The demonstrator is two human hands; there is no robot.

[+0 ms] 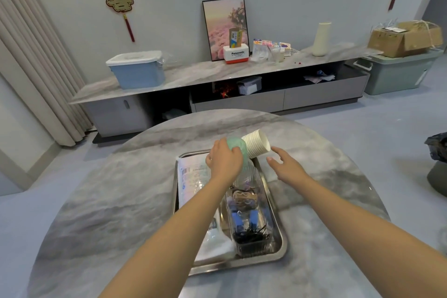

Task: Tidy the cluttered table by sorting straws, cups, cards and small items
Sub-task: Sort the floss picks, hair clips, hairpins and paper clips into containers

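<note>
Out on the far left, a blue storage box point(137, 70) with a white lid sits on the low cabinet point(193, 75) against the wall. Closer in, the round marble surface point(96, 201) carries a steel tray point(278, 253) near its middle. Along the tray's left side lies a clear printed packet point(193, 176), flat, partly under the left forearm. Now the left hand point(223, 161), fingers curled round the green base end of a stack of paper cups point(256, 144), holding it tipped on its side above the tray's far edge, white rims pointing right and slightly up. Below that hand, a clear ribbed container point(251, 220) stands in the tray's right half, with blue pieces, something brown and a tangle of black items inside; what they are is hard to tell. Just beside the cup rims, the right hand point(286, 164) hovers with fingers spread and relaxed, touching nothing, apart from the stack. Back on the cabinet, right of the framed picture point(225, 26), a cream vase point(321, 38) stands upright.
</note>
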